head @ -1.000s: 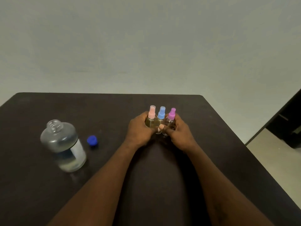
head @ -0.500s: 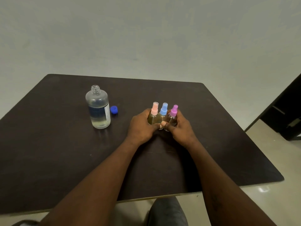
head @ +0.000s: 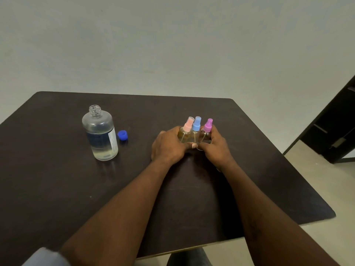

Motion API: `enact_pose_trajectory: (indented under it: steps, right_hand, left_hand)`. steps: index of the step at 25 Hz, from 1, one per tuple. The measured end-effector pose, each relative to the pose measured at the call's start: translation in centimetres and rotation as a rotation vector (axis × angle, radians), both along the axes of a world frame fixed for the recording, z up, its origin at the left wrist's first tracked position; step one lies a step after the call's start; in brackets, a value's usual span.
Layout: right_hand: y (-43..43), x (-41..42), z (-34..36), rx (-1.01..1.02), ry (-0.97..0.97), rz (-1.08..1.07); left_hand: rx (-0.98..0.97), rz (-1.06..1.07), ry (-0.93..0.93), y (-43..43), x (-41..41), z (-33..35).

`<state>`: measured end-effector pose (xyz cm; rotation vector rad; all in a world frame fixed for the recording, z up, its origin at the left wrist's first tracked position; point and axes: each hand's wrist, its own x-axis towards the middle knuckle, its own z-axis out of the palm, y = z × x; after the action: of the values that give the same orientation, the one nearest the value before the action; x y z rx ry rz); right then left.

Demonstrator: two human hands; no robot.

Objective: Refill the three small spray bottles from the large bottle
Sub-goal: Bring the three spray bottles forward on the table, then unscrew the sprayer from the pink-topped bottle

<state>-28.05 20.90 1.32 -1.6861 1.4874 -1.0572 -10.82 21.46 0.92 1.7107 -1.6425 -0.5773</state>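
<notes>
Three small clear spray bottles stand side by side on the dark table [head: 57,189]: one with a pink top [head: 187,126], one with a blue top [head: 196,124] and one with a purple top [head: 208,125]. My left hand [head: 169,146] wraps the pink-topped one from the left. My right hand [head: 216,148] cups the purple-topped one from the right, so both hands press the group together. The lower parts of the bottles are hidden by my fingers. The large clear bottle [head: 99,133] stands uncapped at the left, partly filled. Its blue cap [head: 122,135] lies just to its right.
A pale wall rises behind the table's far edge. A dark door frame [head: 338,131] stands at the right over a light floor. The table's near edge runs just in front of my lap.
The view has pulled back and shifted, so the large bottle and cap appear further in. My hands stay around the three small bottles in the same grip.
</notes>
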Motion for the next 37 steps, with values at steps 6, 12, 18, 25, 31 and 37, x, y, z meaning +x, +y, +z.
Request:
enact_pose_trajectory:
  steps: [6, 12, 18, 25, 31, 37]
  right_hand:
    - [0.0, 0.3, -0.7, -0.099, 0.112, 0.001]
    - [0.6, 0.6, -0.5, -0.109, 0.131, -0.026]
    - [0.8, 0.7, -0.5, -0.132, 0.169, -0.034]
    - [1.1, 0.8, -0.8, -0.164, 0.153, -0.082]
    - [2.6, 0.2, -1.3, -0.161, 0.093, -0.229]
    - [4.8, 0.1, -1.2, -0.171, 0.036, -0.315]
  left_hand:
    - [0.005, -0.017, 0.187, -0.2, 0.8, -1.1]
    - [-0.012, -0.022, 0.231, 0.4, 1.4, -1.1]
    - [-0.022, -0.017, 0.203, 1.1, 1.3, -0.6]
    - [-0.019, -0.021, 0.184, 2.1, 2.1, -0.6]
    - [-0.011, -0.024, 0.194, 3.6, 3.3, -0.9]
    - [0.013, -0.021, 0.184, 6.4, 5.1, -0.8]
